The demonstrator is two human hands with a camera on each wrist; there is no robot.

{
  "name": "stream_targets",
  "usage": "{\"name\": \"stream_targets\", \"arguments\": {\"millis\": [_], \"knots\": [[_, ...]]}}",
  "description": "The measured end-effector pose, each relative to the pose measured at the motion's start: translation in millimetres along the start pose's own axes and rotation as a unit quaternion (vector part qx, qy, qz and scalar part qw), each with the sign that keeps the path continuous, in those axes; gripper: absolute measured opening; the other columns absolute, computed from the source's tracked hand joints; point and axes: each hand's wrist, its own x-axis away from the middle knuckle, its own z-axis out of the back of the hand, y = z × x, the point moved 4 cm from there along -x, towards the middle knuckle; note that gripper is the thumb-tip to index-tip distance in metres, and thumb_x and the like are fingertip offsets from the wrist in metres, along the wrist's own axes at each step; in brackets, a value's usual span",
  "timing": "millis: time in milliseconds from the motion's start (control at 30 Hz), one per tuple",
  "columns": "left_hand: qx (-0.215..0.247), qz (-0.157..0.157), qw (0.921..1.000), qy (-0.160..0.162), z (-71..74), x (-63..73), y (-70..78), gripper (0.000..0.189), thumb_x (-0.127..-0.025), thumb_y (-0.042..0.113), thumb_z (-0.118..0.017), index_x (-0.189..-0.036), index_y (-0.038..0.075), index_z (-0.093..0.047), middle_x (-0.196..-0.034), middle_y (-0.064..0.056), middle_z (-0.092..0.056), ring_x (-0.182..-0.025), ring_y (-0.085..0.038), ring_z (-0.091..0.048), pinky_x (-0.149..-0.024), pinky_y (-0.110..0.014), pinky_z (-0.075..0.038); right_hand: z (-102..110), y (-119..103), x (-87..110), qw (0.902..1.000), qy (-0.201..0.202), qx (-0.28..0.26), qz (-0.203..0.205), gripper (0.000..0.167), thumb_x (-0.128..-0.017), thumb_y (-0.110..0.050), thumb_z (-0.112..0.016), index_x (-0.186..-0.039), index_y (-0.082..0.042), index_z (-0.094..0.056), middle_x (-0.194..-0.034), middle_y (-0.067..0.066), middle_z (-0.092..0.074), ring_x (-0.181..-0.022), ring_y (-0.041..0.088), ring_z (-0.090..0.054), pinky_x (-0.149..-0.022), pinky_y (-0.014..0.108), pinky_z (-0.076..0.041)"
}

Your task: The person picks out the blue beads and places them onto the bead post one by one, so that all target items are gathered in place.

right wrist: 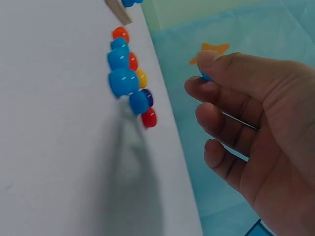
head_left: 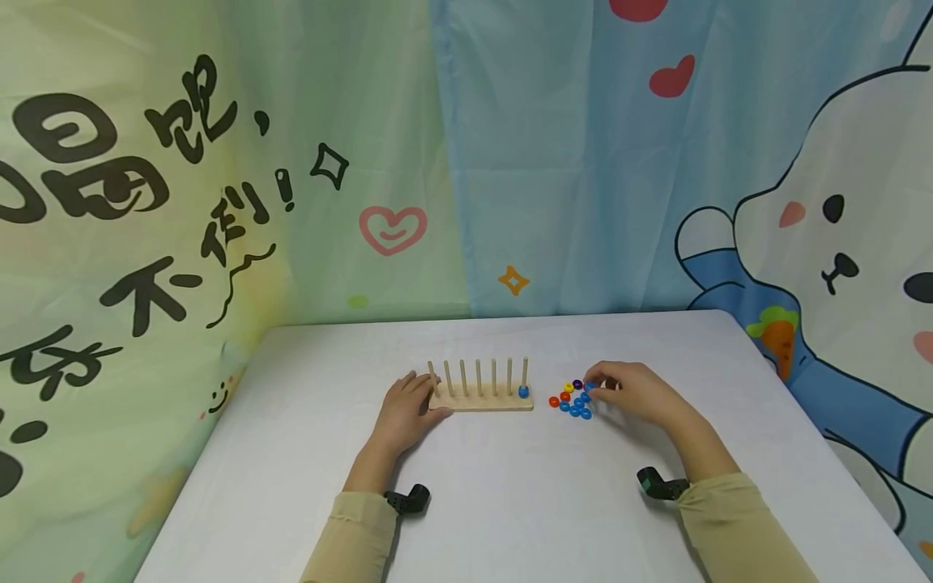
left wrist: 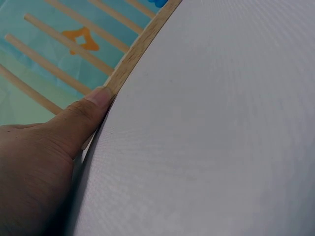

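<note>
At the left end of a wooden peg board (head_left: 481, 403), my left hand (head_left: 402, 414) grips the base, its thumb pressed along the front edge. Several upright pegs stand on the board. Blue beads (head_left: 523, 393) sit low on the rightmost peg. My right hand (head_left: 632, 390) pinches a blue bead (right wrist: 204, 75) between thumb and index finger, mostly covered by the fingertips. In the right wrist view that hand is held above the table, its other fingers curled loosely. Just left of it lies a cluster of loose beads (right wrist: 123, 82), blue, red, orange, yellow and dark purple.
The white table (head_left: 496, 502) extends around the board and beads. A curtain (head_left: 554, 162) with printed cartoons hangs behind the table's far edge. Black wrist cameras (head_left: 411, 500) sit on both forearms.
</note>
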Motion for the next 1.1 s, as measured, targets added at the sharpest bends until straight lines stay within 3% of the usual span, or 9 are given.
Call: {"name": "stream_targets", "arguments": {"millis": [533, 867, 1100], "knots": [[0.0, -0.005, 1.0, 0.003, 0.8, 0.6, 0.1, 0.066, -0.089, 0.052, -0.067, -0.139, 0.011, -0.057, -0.143, -0.01, -0.056, -0.143, -0.036, -0.039, -0.122, -0.052, -0.028, 19.7, -36.7, -23.1, 0.9995, 0.002, -0.002, 0.032, 0.023, -0.094, -0.025, -0.068, -0.116, -0.019, -0.068, -0.092, -0.002, -0.066, -0.086, 0.018, -0.054, -0.066, 0.026, -0.05], [0.003, -0.005, 1.0, 0.003, 0.7, 0.4, 0.8, 0.066, -0.088, 0.052, -0.068, -0.139, 0.011, -0.057, -0.143, -0.01, -0.056, -0.143, -0.036, -0.039, -0.122, -0.052, -0.028, 19.2, -59.1, -36.3, 0.9974, 0.017, -0.042, 0.057, 0.023, -0.095, -0.029, -0.067, -0.117, -0.021, -0.068, -0.094, -0.002, -0.065, -0.085, 0.017, -0.055, -0.067, 0.028, -0.052], [0.002, -0.003, 1.0, 0.002, 0.2, 0.1, 0.6, 0.066, -0.089, 0.052, -0.068, -0.139, 0.012, -0.057, -0.144, -0.01, -0.056, -0.143, -0.036, -0.039, -0.122, -0.052, -0.028, 13.5, -71.9, -46.9, 0.9945, 0.029, -0.063, 0.078, 0.023, -0.096, -0.031, -0.067, -0.116, -0.022, -0.069, -0.098, -0.004, -0.067, -0.089, 0.016, -0.057, -0.074, 0.029, -0.053]]}}
